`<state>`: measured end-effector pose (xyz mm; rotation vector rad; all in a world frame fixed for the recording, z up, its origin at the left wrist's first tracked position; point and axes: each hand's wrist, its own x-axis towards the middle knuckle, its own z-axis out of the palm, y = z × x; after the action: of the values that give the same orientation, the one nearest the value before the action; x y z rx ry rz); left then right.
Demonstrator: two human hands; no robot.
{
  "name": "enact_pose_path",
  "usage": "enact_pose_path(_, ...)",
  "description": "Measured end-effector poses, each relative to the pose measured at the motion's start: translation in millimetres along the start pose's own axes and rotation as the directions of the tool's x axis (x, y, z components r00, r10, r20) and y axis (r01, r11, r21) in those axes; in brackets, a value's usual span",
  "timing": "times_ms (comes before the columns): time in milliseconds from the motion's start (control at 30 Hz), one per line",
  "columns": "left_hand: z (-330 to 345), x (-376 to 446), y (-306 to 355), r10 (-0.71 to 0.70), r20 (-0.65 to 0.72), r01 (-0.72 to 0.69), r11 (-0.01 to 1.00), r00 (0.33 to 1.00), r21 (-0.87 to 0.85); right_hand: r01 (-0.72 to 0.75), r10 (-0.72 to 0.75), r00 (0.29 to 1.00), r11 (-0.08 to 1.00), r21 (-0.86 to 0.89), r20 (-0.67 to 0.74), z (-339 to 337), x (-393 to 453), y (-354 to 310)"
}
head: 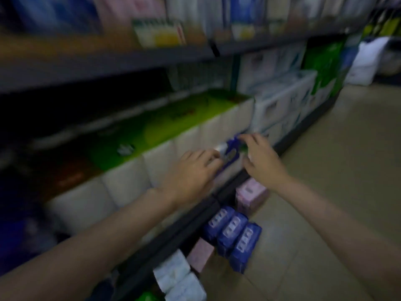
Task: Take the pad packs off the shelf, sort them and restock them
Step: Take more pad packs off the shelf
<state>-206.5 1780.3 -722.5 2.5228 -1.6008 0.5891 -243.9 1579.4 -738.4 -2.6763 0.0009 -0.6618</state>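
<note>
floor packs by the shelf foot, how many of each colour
blue packs: 3
pink packs: 2
white packs: 2
total: 7
A green edge at the bottom is too cut off to count.

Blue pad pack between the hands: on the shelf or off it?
Off it, as far as the blur shows: the blue pad pack is held by left hand and right hand, against the white packs' front.
</note>
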Motion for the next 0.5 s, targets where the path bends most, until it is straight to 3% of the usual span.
enact_pose_path(67,-71.9,5.1,-15.8,-0.038,-0.149,0.047,0.997,0.988,0.06,0.053,-0.038,0.981,0.996,0.076,-0.188,-45.1,36.1,-49.1)
enact_pose_path(200,-202.1,-2.6,-40.3,-0.154,-0.366,0.223,0.962,0.918,0.155,0.23,-0.162,0.858,0.97,0.081,-0.488,-115.7,93.8,-152.6)
enact_pose_path(267,-236.5,-6.8,-51.6,-0.229,-0.404,0.325,0.927,0.886,0.186,0.281,-0.217,0.846,0.958,0.061,-0.487,-127.5,113.8,-186.2)
enact_pose_path(367,-270.6,-20.4,-80.3,-0.376,-0.358,0.473,0.848,0.855,0.239,0.339,-0.307,0.879,0.94,0.025,-0.365,-127.9,145.3,-228.8)
enact_pose_path(500,-292.3,-51.3,-113.0,-0.441,-0.296,0.527,0.769,0.847,0.362,0.452,-0.435,0.881,0.89,0.062,-0.188,-115.0,182.7,-270.1)
